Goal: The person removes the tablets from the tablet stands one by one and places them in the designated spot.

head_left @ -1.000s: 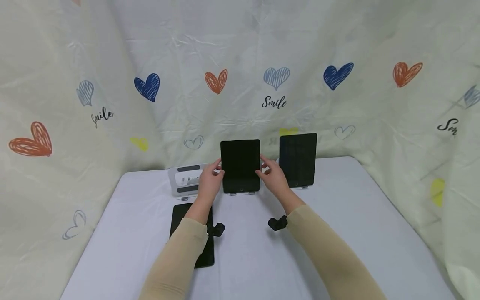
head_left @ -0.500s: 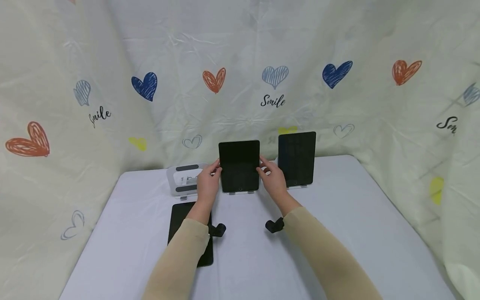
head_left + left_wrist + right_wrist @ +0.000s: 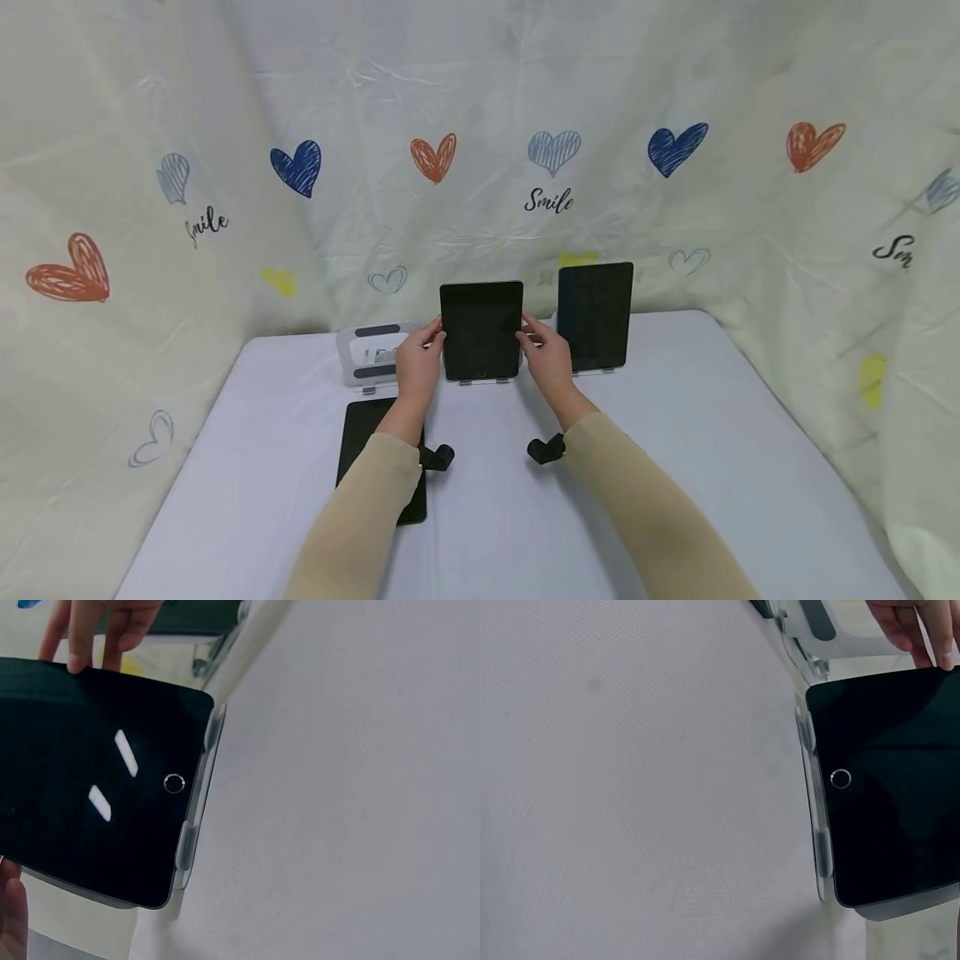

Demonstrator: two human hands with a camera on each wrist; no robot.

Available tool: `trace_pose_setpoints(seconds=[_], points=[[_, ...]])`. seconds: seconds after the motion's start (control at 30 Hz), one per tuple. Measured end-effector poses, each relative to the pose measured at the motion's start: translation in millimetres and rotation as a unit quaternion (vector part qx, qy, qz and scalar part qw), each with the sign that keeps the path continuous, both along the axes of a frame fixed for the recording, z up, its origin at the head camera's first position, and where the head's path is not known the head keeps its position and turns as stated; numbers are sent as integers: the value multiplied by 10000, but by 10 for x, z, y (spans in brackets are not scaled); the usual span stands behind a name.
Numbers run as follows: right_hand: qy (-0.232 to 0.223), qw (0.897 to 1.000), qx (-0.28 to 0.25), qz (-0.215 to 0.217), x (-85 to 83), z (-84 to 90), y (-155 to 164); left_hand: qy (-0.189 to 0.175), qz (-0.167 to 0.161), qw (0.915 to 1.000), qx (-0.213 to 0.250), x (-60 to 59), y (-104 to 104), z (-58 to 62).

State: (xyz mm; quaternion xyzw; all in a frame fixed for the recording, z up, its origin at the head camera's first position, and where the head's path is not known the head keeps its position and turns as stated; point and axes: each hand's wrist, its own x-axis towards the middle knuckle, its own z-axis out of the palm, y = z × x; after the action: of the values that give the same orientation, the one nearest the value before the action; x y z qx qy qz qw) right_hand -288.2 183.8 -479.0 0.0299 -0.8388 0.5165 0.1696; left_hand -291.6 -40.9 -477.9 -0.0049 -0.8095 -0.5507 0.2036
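A black tablet (image 3: 482,331) stands upright, leaning back, in a stand whose lower lip and clips (image 3: 186,844) run along its bottom edge. In the head view my left hand (image 3: 418,358) grips its left side with thumb and fingers. On the opposite side my right hand (image 3: 547,354) holds the tablet's right edge the same way. The left wrist view shows the right-hand fingers (image 3: 90,634) at the upper edge of the screen. Fingers of the left hand (image 3: 922,630) reach the tablet's edge in the right wrist view.
To the right, a second tablet (image 3: 595,317) leans on its own stand. A bare grey-white stand (image 3: 347,358) with dark pads is at the left, partly behind the left hand. Another tablet (image 3: 363,429) lies flat on the white table (image 3: 675,467), partly under the left forearm. A heart-print curtain (image 3: 480,225) hangs behind.
The held tablet looks shorter in the head view, tilted slightly farther back. Both hands keep their grip on its sides. The head view has shifted slightly.
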Motion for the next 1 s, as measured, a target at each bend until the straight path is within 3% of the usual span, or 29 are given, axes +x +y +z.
trace_pose_setpoints(seconds=[0.4,0.73,0.87,1.0], points=[[-43,9992,-406,-9,81,207,-27,78,-194,9995,226,105,-20,152],[-337,9988,-331,144,188,234,59,67,-384,9992,101,193,-55,164],[-542,9975,-357,276,232,243,86,-112,-550,9983,177,247,-82,177],[-813,9953,-331,408,280,263,133,-513,-738,9956,280,293,-98,173]])
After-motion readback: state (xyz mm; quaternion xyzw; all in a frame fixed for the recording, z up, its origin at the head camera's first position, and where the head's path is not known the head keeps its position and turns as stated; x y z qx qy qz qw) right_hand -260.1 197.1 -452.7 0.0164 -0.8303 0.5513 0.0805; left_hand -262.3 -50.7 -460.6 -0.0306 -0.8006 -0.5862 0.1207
